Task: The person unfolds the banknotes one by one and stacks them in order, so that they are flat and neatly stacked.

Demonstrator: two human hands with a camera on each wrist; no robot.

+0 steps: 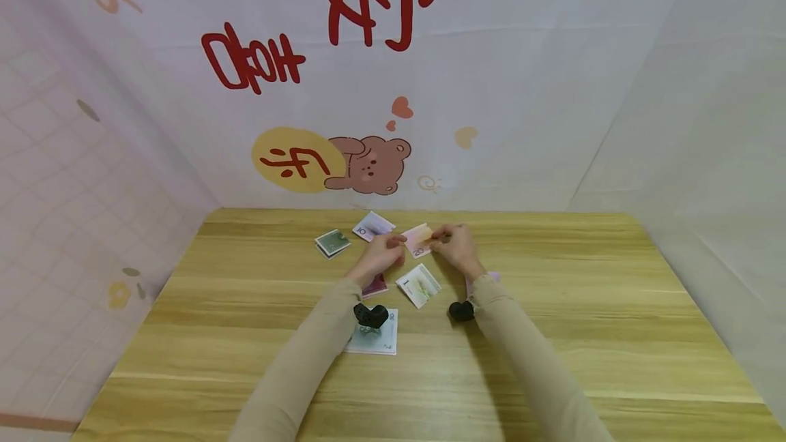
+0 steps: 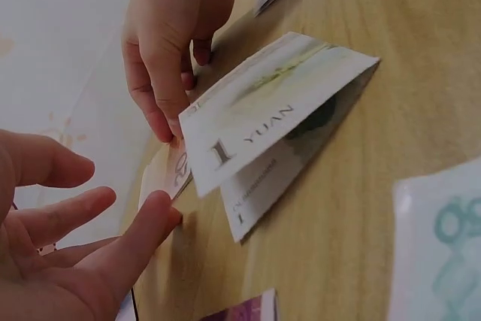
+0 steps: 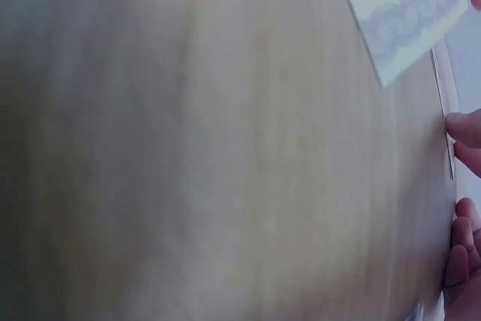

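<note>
the pink 20 note [image 1: 416,244] could slip or crease if the right hand [image 1: 456,245] lets go unevenly, and a low-passing wrist might knock the 1 yuan note [image 1: 419,285] (folded, its flaps gaping) nearer the frame's bottom. the 20 note lies just below the head view's centre, between the hands: the right pinches its right edge; the left hand [image 1: 382,252], fingers loosely parted, grips nothing beside its left edge, contact unclear.

the table [image 1: 552,360] is yellow-brown wood. on it are a green folded note [image 1: 333,243], a purple 10 note [image 1: 372,225], a pink 20 note [image 1: 415,240], a bent 1 yuan note [image 1: 419,286], a dark red note [image 1: 376,286] and a blue-green note [image 1: 390,341].
</note>
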